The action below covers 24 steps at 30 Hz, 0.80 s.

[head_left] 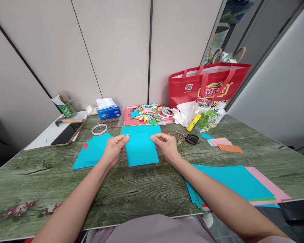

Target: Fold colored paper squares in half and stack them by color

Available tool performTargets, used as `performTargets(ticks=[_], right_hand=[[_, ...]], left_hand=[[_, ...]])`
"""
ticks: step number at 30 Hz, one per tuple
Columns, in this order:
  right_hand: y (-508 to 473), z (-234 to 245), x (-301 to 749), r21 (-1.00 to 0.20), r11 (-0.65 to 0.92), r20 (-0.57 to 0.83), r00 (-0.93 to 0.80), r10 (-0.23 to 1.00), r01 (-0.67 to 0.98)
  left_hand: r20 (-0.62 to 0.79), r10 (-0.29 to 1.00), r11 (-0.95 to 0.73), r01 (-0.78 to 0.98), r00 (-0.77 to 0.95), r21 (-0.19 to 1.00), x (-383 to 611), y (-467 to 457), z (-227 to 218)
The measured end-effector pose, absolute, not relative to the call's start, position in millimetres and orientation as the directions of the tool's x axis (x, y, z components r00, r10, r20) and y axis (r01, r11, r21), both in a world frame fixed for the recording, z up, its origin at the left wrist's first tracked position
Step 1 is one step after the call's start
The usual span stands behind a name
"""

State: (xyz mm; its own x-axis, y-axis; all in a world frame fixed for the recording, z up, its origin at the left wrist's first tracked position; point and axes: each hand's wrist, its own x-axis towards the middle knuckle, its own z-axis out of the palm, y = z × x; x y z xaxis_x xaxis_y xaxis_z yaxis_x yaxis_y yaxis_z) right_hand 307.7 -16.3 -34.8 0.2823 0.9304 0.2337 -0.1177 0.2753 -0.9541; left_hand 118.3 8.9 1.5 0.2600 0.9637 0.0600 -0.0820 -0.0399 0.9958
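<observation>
A blue sheet of paper point(142, 148) is held up above the table, roughly upright, between my two hands. My left hand point(116, 145) pinches its left edge between thumb and fingers. At the opposite edge, my right hand point(165, 143) grips it the same way. Below and left of my left hand lies another piece of blue paper point(91, 152) with a small red scrap point(85, 145) on it. Black-handled scissors point(190, 137) rest just beyond my right hand. Under my right forearm is a stack of coloured paper point(233, 182), blue on top with pink showing.
Paper stars point(144, 113) and tape rolls point(165, 112) sit at the back, beside a blue tissue box point(108, 112). A red bag point(184, 88), a yellow glue stick point(194, 122) and a green carton point(206, 121) stand back right. A phone point(67, 133) and tape point(99, 129) lie left.
</observation>
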Motion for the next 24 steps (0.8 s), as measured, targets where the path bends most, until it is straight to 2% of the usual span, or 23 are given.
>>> performTargets(ticks=[9, 16, 24], right_hand=[[-11.4, -32.6, 311.4, -0.945, 0.223, 0.101, 0.432, 0.896, -0.241], [-10.7, -35.8, 311.4, -0.951, 0.199, 0.079, 0.436, 0.896, -0.237], [-10.7, -33.9, 311.5, -0.946, 0.203, 0.079, 0.428, 0.900, -0.252]], left_hand=[[-0.150, 0.825, 0.170, 0.013, 0.544, 0.985, 122.2, 2.8, -5.4], [-0.229, 0.809, 0.277, -0.006, 0.541, 0.961, 121.5, 4.6, -6.6], [-0.197, 0.812, 0.257, -0.034, 0.549, 0.966, 120.8, 6.4, -11.0]])
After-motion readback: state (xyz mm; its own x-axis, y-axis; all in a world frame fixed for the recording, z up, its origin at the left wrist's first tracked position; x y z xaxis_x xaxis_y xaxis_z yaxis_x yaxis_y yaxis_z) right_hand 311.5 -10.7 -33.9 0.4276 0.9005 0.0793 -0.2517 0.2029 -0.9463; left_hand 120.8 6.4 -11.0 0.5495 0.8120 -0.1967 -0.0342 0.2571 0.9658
